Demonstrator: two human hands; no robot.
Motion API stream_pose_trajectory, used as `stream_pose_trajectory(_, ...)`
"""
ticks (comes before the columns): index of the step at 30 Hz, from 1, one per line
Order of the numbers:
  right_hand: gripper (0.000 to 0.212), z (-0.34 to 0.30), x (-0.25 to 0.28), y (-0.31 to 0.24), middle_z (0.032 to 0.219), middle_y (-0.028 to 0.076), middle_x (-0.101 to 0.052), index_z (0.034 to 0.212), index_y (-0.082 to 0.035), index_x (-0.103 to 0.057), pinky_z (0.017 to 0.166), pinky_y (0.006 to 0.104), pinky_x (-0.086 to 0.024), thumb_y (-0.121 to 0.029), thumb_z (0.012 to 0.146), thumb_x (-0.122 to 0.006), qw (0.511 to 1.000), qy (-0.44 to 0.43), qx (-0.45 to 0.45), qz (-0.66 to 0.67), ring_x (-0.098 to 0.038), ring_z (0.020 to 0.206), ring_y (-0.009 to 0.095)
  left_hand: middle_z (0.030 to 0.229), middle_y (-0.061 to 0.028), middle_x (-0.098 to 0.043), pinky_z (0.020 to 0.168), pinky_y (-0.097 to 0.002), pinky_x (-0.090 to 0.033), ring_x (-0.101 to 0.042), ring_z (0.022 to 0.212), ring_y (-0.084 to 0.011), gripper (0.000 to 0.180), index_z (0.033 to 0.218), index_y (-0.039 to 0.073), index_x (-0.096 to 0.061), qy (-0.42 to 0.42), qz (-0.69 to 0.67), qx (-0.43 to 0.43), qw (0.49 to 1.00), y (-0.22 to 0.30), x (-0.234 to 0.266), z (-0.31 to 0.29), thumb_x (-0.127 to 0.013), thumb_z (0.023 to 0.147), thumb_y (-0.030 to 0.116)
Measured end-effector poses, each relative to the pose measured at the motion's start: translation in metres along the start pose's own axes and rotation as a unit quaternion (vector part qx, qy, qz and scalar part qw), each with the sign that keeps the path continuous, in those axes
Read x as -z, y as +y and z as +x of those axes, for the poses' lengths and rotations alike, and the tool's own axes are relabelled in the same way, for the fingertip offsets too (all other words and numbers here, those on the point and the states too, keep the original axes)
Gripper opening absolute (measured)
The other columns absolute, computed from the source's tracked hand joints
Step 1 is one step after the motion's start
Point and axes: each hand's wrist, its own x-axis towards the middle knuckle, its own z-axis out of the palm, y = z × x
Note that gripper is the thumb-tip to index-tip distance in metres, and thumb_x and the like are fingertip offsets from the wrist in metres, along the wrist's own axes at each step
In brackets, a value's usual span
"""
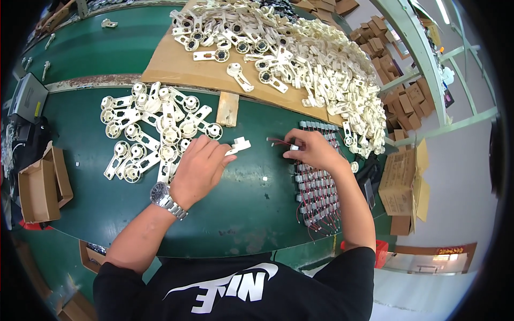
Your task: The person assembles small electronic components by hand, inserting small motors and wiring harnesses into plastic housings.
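My left hand [199, 167], with a metal watch on the wrist, is closed around a cream plastic housing [240, 145] whose squared end sticks out past the fingers. My right hand [313, 150] pinches a small motor [294, 147]; its red and dark wires [276, 142] point left toward the housing. A gap separates the two parts. Just below the right hand lie rows of grey motors [317, 195] with thin wires. To the left hand's upper left is a loose group of cream plastic housings [168, 134], each with a round end and a flat arm.
A large heap of similar housings [321, 64] covers a cardboard sheet [166, 67] at the back. A wooden block [227, 109] lies by the sheet's near edge. An open carton [45, 184] stands at the left, another carton [399, 184] at the right. A tiny white piece [265, 178] lies mid-table.
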Motion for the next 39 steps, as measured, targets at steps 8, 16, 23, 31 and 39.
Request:
stream_pose_trajectory(8, 0.029, 0.006, 0.019, -0.059, 0.104, 0.013, -0.075, 0.119, 0.002, -0.072, 0.086, 0.0322, -0.053, -0.023, 0.106, -0.067, 0.943, 0.287, 0.079, 0.145, -0.067, 0.094, 0.018, 0.097, -0.0145, -0.067, 0.078, -0.0361, -0.053, -0.065, 0.084, -0.0246, 0.024, 0.126, -0.001, -0.063, 0.055, -0.169, 0.132, 0.975, 0.004, 0.002, 0.005, -0.056, 0.111, 0.017)
stream_pose_trajectory(16, 0.03, 0.033, -0.06, -0.11, 0.09, 0.0, -0.058, 0.125, 0.0, -0.072, 0.068, 0.0222, -0.046, -0.023, 0.113, -0.057, 0.807, 0.167, 0.052, 0.564, -0.054, 0.076, 0.007, 0.088, -0.0002, -0.064, 0.068, -0.0229, -0.051, -0.059, 0.076, -0.0059, 0.027, 0.125, 0.002, -0.064, 0.152, -0.392, 0.3, 0.856, -0.01, 0.012, 0.012, -0.056, 0.114, 0.025)
stream_pose_trajectory(23, 0.031, 0.045, -0.103, -0.113, 0.125, 0.01, -0.062, 0.13, 0.004, -0.069, 0.09, 0.0278, -0.059, 0.007, 0.099, -0.069, 0.757, 0.275, 0.21, 0.555, -0.068, 0.105, 0.016, 0.087, -0.0007, -0.064, 0.065, -0.0229, -0.05, -0.058, 0.074, -0.0058, 0.026, 0.125, 0.001, -0.066, 0.16, -0.375, 0.304, 0.861, -0.013, 0.018, 0.01, -0.057, 0.113, 0.023)
stream_pose_trajectory(31, 0.028, 0.047, -0.043, -0.1, 0.118, 0.011, -0.066, 0.117, 0.003, -0.072, 0.098, 0.0311, -0.059, 0.013, 0.091, -0.067, 0.828, 0.191, 0.25, 0.465, -0.069, 0.109, 0.019, 0.079, 0.0014, -0.056, 0.063, -0.0262, -0.05, -0.053, 0.065, -0.008, 0.027, 0.126, 0.003, -0.062, 0.148, -0.415, 0.316, 0.84, -0.023, 0.021, 0.011, -0.054, 0.114, 0.026)
stream_pose_trajectory(39, 0.031, 0.034, -0.043, -0.096, 0.098, 0.014, -0.061, 0.103, 0.003, -0.068, 0.084, 0.0427, -0.054, 0.013, 0.074, -0.068, 0.86, 0.364, 0.339, 0.114, -0.063, 0.099, 0.035, 0.09, 0.0002, -0.054, 0.066, -0.0298, -0.046, -0.042, 0.071, -0.0088, 0.03, 0.133, 0.005, -0.06, 0.13, -0.383, 0.288, 0.868, -0.023, 0.023, 0.012, -0.05, 0.116, 0.028)
